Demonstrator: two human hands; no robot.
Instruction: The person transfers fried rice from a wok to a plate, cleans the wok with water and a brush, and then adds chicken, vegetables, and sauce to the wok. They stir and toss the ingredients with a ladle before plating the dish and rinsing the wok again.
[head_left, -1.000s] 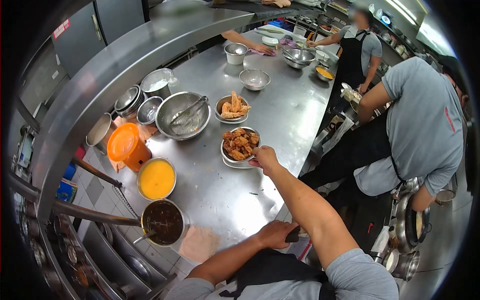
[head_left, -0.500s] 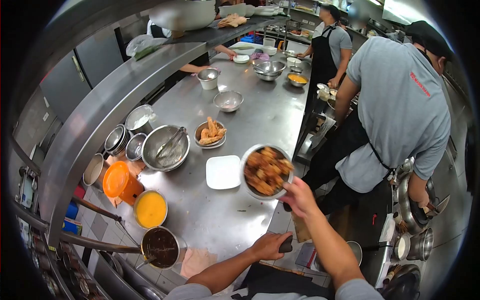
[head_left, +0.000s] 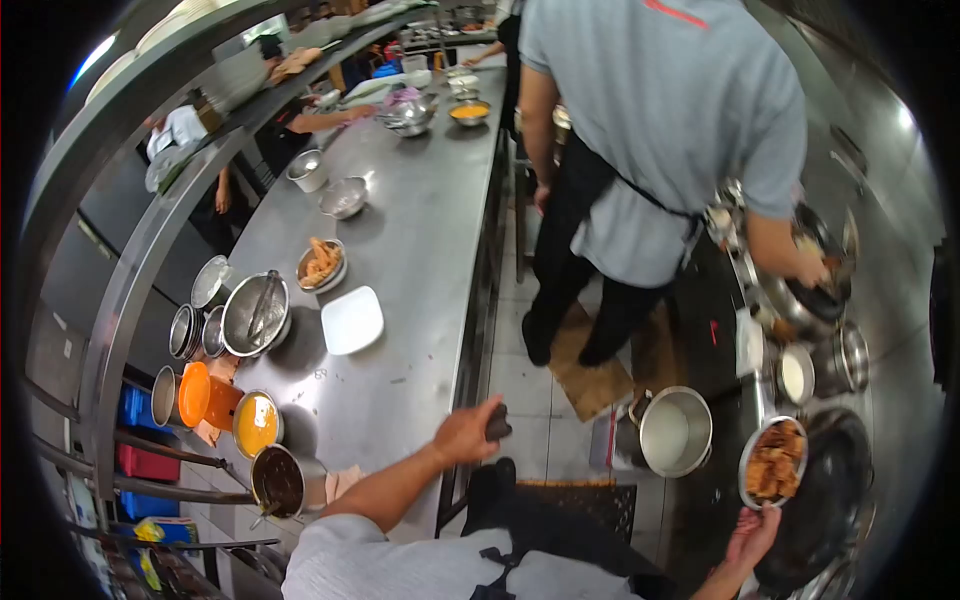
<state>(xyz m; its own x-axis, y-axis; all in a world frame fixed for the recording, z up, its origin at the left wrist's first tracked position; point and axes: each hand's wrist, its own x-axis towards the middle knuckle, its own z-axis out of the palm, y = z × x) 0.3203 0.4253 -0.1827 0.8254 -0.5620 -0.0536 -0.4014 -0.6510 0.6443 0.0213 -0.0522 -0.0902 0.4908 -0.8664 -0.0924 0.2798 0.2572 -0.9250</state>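
- While the right hand [head_left: 752,535] cups the bowl of fried pieces [head_left: 773,462] from below, fingers curled at its rim, the bowl hangs over the near rim of a dark wok [head_left: 835,500], well off the worktop [head_left: 420,250].
- The left hand [head_left: 465,432] is clenched round a dark grip [head_left: 497,425] at the worktop's front edge.
- Between that edge and the stove side runs a narrow floor aisle [head_left: 520,390]; a co-worker [head_left: 660,120] stands in it, and a steel pot [head_left: 675,432] sits low beside the bowl.
- A red mark on the co-worker's grey shirt is too blurred to read.
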